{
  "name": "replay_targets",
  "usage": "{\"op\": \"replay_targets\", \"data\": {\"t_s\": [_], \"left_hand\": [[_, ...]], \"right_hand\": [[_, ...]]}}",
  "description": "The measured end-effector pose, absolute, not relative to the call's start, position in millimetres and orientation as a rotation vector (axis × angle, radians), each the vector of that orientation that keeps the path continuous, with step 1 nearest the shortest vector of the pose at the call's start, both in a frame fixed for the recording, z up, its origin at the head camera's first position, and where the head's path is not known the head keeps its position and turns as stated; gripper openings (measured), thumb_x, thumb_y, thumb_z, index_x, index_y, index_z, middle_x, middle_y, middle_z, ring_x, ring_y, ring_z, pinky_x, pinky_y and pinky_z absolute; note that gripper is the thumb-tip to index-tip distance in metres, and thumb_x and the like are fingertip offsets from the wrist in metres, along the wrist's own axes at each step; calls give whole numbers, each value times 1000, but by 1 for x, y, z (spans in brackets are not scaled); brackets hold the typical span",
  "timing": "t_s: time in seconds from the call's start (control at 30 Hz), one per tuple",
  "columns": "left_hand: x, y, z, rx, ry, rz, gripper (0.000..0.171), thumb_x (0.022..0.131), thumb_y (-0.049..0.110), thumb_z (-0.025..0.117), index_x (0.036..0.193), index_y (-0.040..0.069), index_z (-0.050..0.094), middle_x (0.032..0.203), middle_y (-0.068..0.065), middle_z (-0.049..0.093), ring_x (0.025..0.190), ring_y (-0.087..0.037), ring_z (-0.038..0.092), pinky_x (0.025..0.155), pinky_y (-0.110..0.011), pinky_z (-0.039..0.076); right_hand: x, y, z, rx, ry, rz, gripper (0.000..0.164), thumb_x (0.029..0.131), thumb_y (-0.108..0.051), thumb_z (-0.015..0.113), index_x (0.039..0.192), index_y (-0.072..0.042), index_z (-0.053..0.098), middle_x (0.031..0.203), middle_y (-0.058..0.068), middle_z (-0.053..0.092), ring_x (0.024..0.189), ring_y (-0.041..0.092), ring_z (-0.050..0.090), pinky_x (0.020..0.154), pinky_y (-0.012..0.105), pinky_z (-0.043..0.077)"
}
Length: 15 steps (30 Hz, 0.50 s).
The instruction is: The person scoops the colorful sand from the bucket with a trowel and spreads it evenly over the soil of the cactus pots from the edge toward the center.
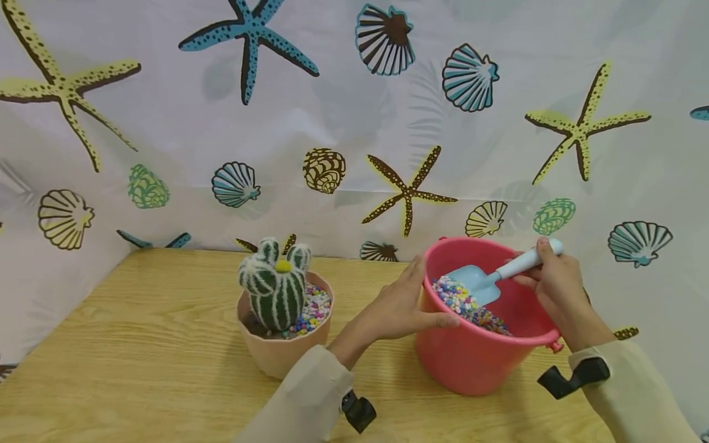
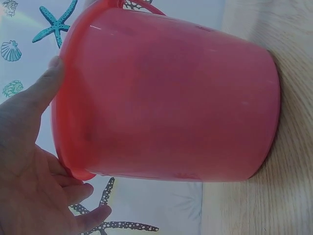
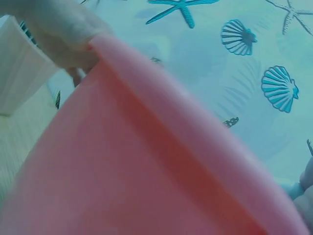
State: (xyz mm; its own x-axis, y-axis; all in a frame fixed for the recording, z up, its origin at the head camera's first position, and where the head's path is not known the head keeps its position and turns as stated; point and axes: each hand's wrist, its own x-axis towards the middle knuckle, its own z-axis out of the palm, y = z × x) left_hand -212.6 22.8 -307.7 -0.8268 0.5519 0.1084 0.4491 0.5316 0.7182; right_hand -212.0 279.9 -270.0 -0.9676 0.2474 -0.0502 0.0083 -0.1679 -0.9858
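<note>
A pink bucket (image 1: 471, 363) stands on the wooden table with colorful small pebbles (image 1: 456, 295) inside. My left hand (image 1: 396, 307) holds its rim at the left, thumb along the near edge; the left wrist view shows this hand (image 2: 39, 142) at the rim from outside. In my right hand (image 1: 559, 286) is the handle of a light blue toy shovel (image 1: 476, 283), thumb on top. The shovel's blade is within the bucket, against the pebbles. In the right wrist view the bucket's side (image 3: 98, 161) fills much of the picture, with my right fingertips (image 3: 305, 200) at the right edge.
Left of the bucket stands a peach pot (image 1: 282, 354) holding a knitted green cactus (image 1: 277, 301) and colorful pebbles, with a dark part of the pot's filling showing. Behind the wooden table (image 1: 149, 332) hangs a white cloth (image 1: 332, 117) printed with starfish and shells.
</note>
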Motion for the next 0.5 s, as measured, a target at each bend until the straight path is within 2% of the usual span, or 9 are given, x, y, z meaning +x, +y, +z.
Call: {"op": "replay_targets", "data": {"t_s": [0.33,0.5], "left_hand": [[-213,22,-308,857,2632,1177,112,78,56,70,155,17,-2,162,-5,4,147,-30,16,111,-61,24],[-214,23,-308,875,2633,1169,111,79,55,70,155,15,-1,162,-5,5,147,-29,17,110,-60,26]], "right_hand": [[-211,283,-269,-329,-1723,2357,28,96,-40,46,110,-16,42,92,-1,60,76,9,67,66,24,57],[-212,283,-269,-325,-1780,2332,26,98,-38,45,108,-14,42,87,-2,62,73,9,69,64,24,57]]}}
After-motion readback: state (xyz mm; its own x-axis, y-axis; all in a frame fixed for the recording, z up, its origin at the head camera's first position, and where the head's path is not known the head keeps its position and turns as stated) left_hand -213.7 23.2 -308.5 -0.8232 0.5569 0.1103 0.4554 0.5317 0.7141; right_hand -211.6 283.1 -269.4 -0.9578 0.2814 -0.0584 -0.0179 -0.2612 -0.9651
